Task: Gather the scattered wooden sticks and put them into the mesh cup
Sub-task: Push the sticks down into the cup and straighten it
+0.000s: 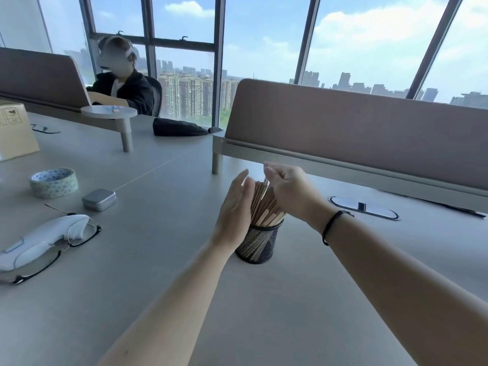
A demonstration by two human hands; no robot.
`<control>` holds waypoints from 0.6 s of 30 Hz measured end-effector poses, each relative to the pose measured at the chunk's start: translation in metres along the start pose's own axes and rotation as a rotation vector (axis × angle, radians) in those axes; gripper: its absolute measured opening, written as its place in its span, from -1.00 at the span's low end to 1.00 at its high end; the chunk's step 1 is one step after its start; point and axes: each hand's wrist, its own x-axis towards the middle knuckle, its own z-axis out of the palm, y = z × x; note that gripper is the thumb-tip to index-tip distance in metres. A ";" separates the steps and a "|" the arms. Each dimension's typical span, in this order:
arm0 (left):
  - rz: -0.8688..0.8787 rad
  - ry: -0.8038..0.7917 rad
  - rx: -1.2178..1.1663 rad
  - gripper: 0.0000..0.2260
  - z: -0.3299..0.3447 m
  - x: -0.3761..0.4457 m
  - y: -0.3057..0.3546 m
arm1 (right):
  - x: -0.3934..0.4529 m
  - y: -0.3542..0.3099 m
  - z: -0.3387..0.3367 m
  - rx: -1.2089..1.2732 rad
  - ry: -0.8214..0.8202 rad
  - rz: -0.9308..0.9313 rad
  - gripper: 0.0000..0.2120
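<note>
On the grey table (158, 260), wooden sticks (264, 204) stand bundled in the mesh cup (257, 243). Left hand (233, 210) lies flat-fingered against them; right hand (287, 188) pinches their tops.

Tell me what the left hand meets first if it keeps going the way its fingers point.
Probably nothing close: the left hand lies flat beside the wooden sticks, fingers pointing up and away. Beyond them stands the desk divider, though depth is unclear.
</note>
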 end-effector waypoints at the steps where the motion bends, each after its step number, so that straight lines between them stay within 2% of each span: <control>1: 0.004 -0.026 0.033 -0.34 -0.001 -0.001 0.000 | -0.003 0.004 0.003 -0.122 -0.103 -0.023 -0.69; 2: 0.011 -0.062 0.072 -0.31 -0.002 -0.002 -0.002 | -0.004 0.008 0.006 -0.237 -0.184 -0.041 -0.63; 5: 0.060 -0.119 0.183 -0.48 -0.005 -0.005 -0.006 | -0.005 0.012 0.007 -0.424 -0.307 -0.077 -0.46; 8: 0.137 -0.181 0.266 -0.24 -0.009 -0.008 -0.006 | -0.005 0.012 0.002 -0.480 -0.373 -0.081 -0.41; 9: 0.154 -0.204 0.282 -0.21 -0.010 -0.009 -0.006 | -0.006 0.011 0.000 -0.467 -0.378 -0.088 -0.41; 13: 0.181 -0.186 0.414 -0.35 -0.005 -0.011 -0.011 | -0.015 0.007 -0.003 -0.438 -0.275 -0.159 -0.49; 15: 0.192 -0.160 0.419 -0.38 -0.002 -0.011 -0.014 | -0.018 0.007 -0.001 -0.480 -0.294 -0.166 -0.56; 18: 0.195 -0.137 0.385 -0.46 -0.001 -0.010 -0.018 | -0.020 0.009 0.002 -0.473 -0.299 -0.164 -0.54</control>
